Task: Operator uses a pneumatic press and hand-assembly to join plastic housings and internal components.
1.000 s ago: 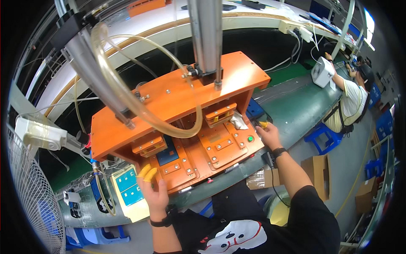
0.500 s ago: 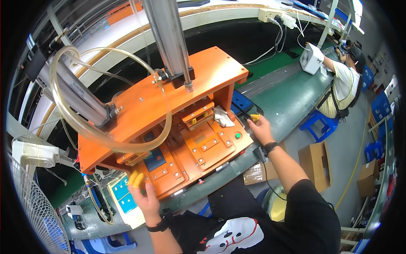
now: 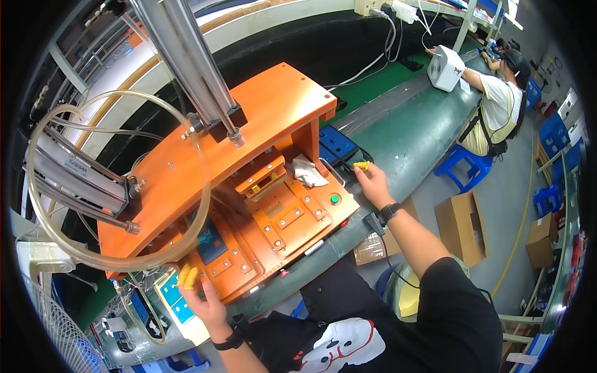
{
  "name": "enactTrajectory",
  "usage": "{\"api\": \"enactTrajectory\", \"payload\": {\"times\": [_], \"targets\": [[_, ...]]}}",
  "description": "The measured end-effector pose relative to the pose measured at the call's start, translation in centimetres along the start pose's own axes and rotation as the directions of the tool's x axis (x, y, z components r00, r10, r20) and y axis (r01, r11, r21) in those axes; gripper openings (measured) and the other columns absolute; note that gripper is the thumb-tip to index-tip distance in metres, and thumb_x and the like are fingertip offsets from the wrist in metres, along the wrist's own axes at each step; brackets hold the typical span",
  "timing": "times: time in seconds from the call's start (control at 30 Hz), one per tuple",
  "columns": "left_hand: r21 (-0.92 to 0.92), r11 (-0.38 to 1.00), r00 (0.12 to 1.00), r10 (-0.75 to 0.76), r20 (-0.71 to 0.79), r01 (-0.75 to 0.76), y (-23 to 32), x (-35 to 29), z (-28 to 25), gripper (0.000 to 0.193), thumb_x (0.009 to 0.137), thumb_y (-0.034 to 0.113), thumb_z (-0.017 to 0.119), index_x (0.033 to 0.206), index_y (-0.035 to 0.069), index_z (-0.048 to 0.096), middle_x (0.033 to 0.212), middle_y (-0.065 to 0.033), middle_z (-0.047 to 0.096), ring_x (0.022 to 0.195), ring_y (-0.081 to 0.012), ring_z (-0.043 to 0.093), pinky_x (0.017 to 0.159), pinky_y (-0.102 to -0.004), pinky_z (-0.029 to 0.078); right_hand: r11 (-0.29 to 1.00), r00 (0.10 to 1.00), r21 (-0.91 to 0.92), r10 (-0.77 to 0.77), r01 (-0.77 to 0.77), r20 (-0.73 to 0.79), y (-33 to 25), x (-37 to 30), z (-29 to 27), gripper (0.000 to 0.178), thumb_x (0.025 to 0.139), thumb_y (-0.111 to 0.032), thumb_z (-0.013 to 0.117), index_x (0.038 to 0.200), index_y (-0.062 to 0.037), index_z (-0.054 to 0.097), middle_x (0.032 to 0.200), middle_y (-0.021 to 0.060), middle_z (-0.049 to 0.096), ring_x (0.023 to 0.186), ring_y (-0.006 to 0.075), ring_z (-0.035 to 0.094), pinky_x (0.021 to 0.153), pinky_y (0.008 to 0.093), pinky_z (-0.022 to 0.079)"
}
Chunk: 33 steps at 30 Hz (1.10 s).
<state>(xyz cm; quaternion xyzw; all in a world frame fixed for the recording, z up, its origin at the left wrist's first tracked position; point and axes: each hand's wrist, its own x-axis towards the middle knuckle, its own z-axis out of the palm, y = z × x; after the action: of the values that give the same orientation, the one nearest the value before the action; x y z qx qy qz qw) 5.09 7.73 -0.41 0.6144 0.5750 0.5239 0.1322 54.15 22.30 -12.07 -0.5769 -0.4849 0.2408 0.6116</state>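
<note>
Between the two hands (image 3: 204,304) (image 3: 374,187), the orange press (image 3: 264,132).

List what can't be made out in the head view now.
Head view:
Dark blue flat panel: far end obscured by clear curved hose.
Tall silver metal cylinder: upper end cut off by top edge.
White wire mesh guard: outer side lost in dark fisheye rim.
Left hand, yellow-capped: contact with orange metal press hidden by viewing angle.
</note>
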Motion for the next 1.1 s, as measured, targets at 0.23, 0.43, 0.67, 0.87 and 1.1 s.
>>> {"api": "enactTrajectory", "payload": {"times": [0.23,0.43,0.67,0.87,1.1], "targets": [[0.009,1.000,1.000,0.024,-0.020,-0.024,-0.4,0.1,0.2,0.035,0.099,0.016,0.058,0.130,0.000,0.059,0.139,-0.0150,0.049,0.110,-0.0199,0.054,0.086,-0.0279,0.044,0.925,0.996,-0.370,-0.065,0.084,0.063,-2.0,0.1,0.1,0.030,0.083,-0.025,0.081,0.086,-0.0002,0.065,0.070,0.0050,0.053,0.059,0.0177,0.051,0.056,0.0318,0.042],[0.021,0.999,0.999,0.039,-0.002,-0.039,-0.7,0.0,-0.1,0.037,0.102,0.014,0.054,0.135,-0.003,0.053,0.141,-0.0090,0.046,0.107,-0.0153,0.053,0.084,-0.0244,0.049,0.899,0.996,-0.433,-0.030,0.064,0.086,-1.9,0.2,0.3,0.033,0.077,-0.026,0.081,0.086,-0.0020,0.061,0.079,0.0112,0.058,0.069,0.0290,0.059,0.060,0.0394,0.047],[-0.129,0.992,0.999,-0.015,-0.037,0.010,0.0,-0.3,-0.2,0.037,0.102,0.015,0.054,0.135,-0.002,0.054,0.143,-0.0074,0.045,0.107,-0.0133,0.051,0.074,-0.0191,0.047,0.885,0.994,-0.460,-0.031,0.075,0.102,-2.1,0.1,0.3,0.032,0.077,-0.023,0.079,0.097,-0.0037,0.064,0.087,0.0125,0.061,0.079,0.0322,0.062,0.068,0.0397,0.050],[-0.099,0.994,0.998,0.044,-0.051,-0.048,-0.1,-0.3,0.0,0.036,0.102,0.015,0.053,0.134,-0.002,0.054,0.144,-0.0093,0.045,0.116,-0.0168,0.051,0.090,-0.0246,0.048,0.924,0.995,-0.378,-0.031,0.064,0.094,-2.0,0.0,0.0,0.039,0.076,-0.020,0.083,0.106,-0.0026,0.067,0.090,0.0103,0.065,0.079,0.0245,0.062,0.070,0.0348,0.050],[-0.014,0.996,0.991,0.084,-0.102,-0.086,-0.7,-0.8,-0.2,0.032,0.100,0.013,0.052,0.128,-0.003,0.057,0.144,-0.0153,0.045,0.124,-0.0243,0.052,0.100,-0.0345,0.044,0.983,0.984,0.085,0.170,-0.165,-0.053,-1.1,0.1,-0.7,0.024,0.092,-0.014,0.075,0.109,0.0008,0.066,0.093,-0.0011,0.064,0.082,0.0068,0.056,0.071,0.0250,0.047]]}}
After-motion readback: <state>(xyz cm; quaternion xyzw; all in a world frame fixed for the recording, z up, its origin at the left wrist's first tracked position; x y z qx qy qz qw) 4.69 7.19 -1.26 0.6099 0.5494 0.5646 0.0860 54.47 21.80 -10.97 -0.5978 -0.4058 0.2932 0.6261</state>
